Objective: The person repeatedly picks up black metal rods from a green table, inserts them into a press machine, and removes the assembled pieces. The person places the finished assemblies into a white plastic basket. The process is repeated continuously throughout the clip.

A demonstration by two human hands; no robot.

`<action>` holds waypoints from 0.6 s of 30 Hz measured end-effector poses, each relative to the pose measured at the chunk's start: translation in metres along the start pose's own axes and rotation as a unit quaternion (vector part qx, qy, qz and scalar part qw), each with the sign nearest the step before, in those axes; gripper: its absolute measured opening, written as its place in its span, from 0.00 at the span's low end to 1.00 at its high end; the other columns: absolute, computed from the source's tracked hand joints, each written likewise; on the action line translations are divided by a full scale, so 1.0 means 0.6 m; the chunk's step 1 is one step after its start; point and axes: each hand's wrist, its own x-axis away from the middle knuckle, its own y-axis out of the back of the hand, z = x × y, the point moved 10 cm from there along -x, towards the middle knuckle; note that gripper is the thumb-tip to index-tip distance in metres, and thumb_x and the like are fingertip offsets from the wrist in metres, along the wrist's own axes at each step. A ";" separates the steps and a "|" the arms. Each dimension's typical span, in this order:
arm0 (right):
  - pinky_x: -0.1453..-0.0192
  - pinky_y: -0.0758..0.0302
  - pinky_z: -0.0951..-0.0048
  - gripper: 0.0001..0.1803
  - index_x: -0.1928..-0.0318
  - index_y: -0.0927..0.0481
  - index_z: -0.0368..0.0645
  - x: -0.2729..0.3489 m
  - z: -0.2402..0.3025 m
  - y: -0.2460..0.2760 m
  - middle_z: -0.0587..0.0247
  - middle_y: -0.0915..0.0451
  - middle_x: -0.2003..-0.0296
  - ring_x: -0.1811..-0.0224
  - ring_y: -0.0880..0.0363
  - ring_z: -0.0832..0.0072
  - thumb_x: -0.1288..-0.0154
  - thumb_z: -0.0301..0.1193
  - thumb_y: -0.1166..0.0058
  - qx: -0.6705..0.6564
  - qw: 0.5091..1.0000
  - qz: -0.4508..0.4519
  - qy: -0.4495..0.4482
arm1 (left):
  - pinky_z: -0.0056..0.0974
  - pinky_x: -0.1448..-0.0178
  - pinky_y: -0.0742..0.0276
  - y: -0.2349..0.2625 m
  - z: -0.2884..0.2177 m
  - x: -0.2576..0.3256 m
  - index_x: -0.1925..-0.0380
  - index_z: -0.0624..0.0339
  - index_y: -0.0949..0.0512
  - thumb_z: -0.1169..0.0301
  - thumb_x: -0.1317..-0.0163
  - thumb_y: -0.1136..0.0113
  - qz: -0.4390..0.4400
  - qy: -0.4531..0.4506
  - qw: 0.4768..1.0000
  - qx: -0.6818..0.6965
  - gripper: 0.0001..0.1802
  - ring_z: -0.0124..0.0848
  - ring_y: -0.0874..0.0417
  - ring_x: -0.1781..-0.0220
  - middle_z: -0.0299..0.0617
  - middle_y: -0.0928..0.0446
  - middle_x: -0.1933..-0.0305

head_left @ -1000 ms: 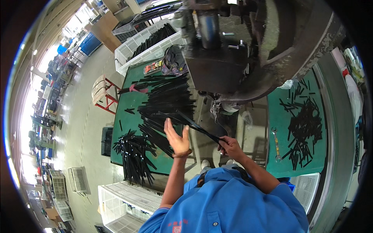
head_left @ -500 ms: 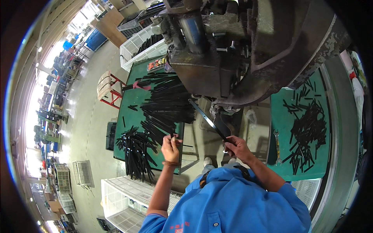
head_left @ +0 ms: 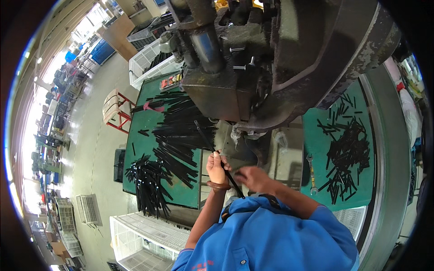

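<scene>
1. Left hand (head_left: 217, 166) pinches a slim black strip (head_left: 234, 183), near end by the blue shirt (head_left: 289, 230); a loose grip could let it swivel.
2. Right hand (head_left: 254, 179), blurred beside it: finger state I can't tell; a mistimed grab could knock it.
3. Outward, a careless swing could snag the strip pile (head_left: 181, 121).

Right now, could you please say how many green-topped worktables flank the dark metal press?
2: a left worktable and a right worktable beside the press; others may be hidden.

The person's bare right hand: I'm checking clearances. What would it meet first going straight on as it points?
Probably the long, thin black strip held in the bare left hand, though blur leaves depth unclear.
</scene>
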 end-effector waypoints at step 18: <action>0.53 0.28 0.63 0.16 0.56 0.24 0.40 -0.186 -0.233 0.226 0.52 0.22 0.58 0.56 0.24 0.56 0.48 0.25 0.47 0.127 0.887 -0.434 0.095 | 0.35 0.68 0.22 -0.100 0.011 -0.042 0.60 0.56 0.27 0.72 0.37 0.46 0.130 0.166 0.975 -0.068 0.06 0.34 0.17 0.64 0.43 0.19 0.59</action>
